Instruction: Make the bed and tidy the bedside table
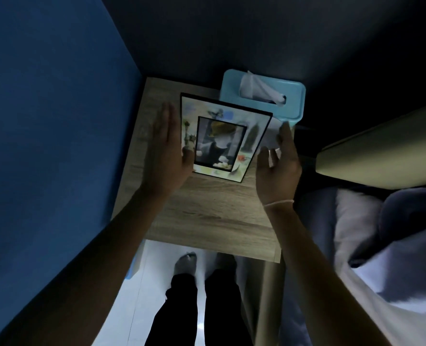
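Flanking picture frame (pixel 221 138) | left hand (pixel 164 156), right hand (pixel 278 166) open | no legible writing

Overall exposure is low; the room is dim with a cold blue cast. The brightest areas are the white floor (pixel 157 283) at bottom centre and the pale bedding (pixel 394 283) at lower right; the top and upper right of the frame fall into near-black. Both forearms read as dark silhouettes; the left hand (pixel 165 156) shows motion blur; wide-angle distortion bends lines toward the frame edges.
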